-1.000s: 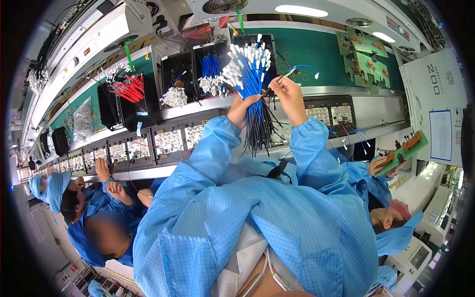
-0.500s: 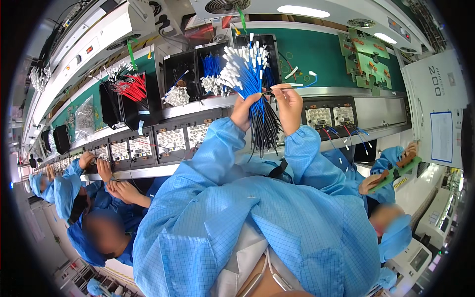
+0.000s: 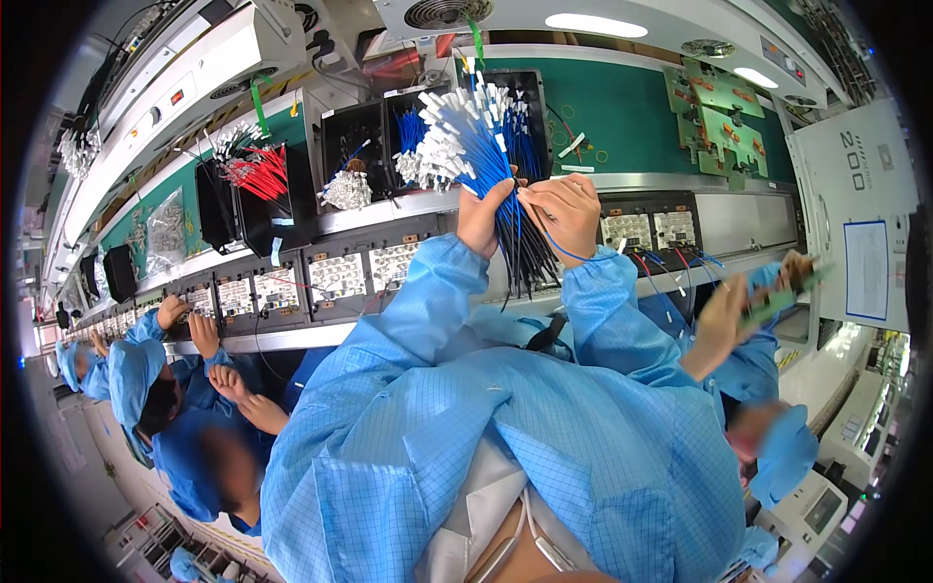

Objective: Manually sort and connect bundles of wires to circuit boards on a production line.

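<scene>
My left hand [image 3: 479, 220] is closed round a thick bundle of wires [image 3: 491, 165], which stands upright over the bench's front edge. White connectors crowd the top of the bundle. Its upper wires are blue, and black ends hang below my fist. Close against the bundle's right side, my right hand [image 3: 567, 216] pinches a single blue wire [image 3: 556, 243] between thumb and fingers. That wire curves down past my palm toward the right sleeve. Its tip at my fingers is too small to make out.
Behind the bundle stand black bins [image 3: 352, 146] of wires, with red wires [image 3: 260, 178] farther left. Circuit boards lie in a dark rail [image 3: 335, 277] along the front. Green fixtures [image 3: 731, 131] sit back right. Co-workers flank me; a hand [image 3: 717, 325] at right is near a green board [image 3: 773, 306].
The single blue wire has swung from pointing right to hanging down past my right hand. My right hand has turned and lowered slightly. At right, the co-worker's hands and board have moved.
</scene>
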### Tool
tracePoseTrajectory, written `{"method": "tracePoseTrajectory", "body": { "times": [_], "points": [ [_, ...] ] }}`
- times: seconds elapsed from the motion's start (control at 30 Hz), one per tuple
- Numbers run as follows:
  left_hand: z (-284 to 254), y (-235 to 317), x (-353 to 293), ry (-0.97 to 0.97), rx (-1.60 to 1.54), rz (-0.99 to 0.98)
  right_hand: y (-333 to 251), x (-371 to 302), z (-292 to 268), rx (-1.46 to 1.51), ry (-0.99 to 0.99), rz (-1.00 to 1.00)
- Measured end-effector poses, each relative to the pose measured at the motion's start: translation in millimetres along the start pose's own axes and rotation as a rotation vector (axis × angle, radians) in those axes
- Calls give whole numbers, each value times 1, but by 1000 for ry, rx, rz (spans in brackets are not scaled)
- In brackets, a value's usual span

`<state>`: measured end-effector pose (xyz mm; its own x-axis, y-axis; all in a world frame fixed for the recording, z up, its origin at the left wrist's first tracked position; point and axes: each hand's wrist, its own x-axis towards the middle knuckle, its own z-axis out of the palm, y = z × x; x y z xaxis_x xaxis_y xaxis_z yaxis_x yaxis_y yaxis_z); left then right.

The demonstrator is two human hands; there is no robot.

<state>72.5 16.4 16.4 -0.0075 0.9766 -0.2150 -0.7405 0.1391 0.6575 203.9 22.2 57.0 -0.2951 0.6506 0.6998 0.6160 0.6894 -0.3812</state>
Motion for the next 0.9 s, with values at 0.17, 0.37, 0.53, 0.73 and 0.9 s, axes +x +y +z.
{"method": "tracePoseTrajectory", "body": {
  "times": [0.17,0.37,0.53,0.73,0.9],
  "points": [
    [-2,4,3,35,-13,-61,0,4,-6,56,35,54],
    [-14,-3,36,1,116,-113,17,2,-19,255,304,341],
    [-10,-13,86,-55,118,-168,5,5,-29,425,371,493],
    [-32,-37,143,-44,127,-412,2,-9,-39,418,386,486],
    [-56,-62,178,47,-1,-598,2,-15,-43,369,410,509]
  ]
}}
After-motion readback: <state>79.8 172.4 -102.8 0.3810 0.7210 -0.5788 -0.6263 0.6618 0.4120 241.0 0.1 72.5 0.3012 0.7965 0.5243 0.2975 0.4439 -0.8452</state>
